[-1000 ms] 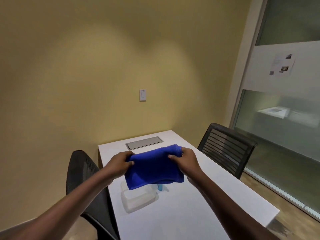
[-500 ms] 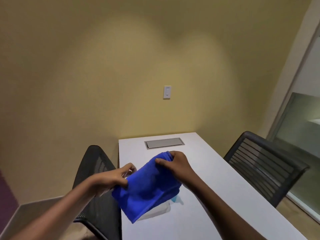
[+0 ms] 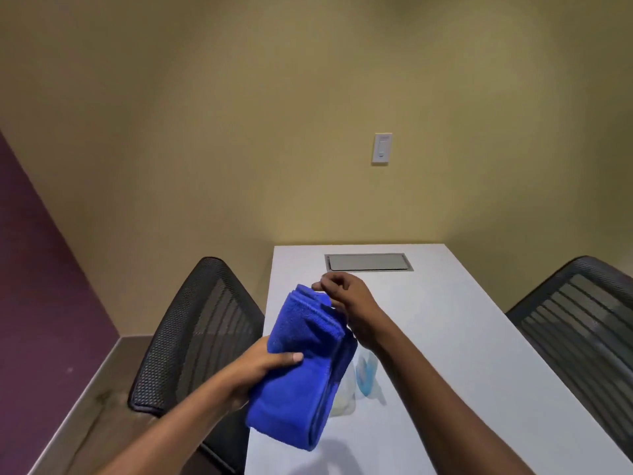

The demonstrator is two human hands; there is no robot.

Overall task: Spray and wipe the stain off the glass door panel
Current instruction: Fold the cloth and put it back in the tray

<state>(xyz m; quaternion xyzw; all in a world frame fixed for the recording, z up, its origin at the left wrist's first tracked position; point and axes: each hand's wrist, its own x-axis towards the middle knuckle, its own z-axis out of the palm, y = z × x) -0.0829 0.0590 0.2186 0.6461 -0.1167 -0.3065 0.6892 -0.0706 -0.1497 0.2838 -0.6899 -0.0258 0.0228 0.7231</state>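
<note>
A folded blue cloth [image 3: 305, 365] hangs above the white table [image 3: 445, 337]. My left hand [image 3: 260, 366] grips its lower left side with the thumb on top. My right hand [image 3: 346, 296] is at the cloth's far end, fingers curled against the folded edges. A clear spray bottle [image 3: 363, 375] with a light blue nozzle lies on the table, mostly hidden behind the cloth. The glass door panel is out of view.
A black mesh chair [image 3: 195, 337] stands left of the table and another chair [image 3: 582, 310] at the right. A grey cable hatch [image 3: 369, 262] is set in the table's far end. A light switch [image 3: 382, 149] is on the yellow wall.
The view has swung left, so the glass panel has left the frame. The cloth went from spread between both hands to a folded bundle held lengthwise, with my left hand moved under it.
</note>
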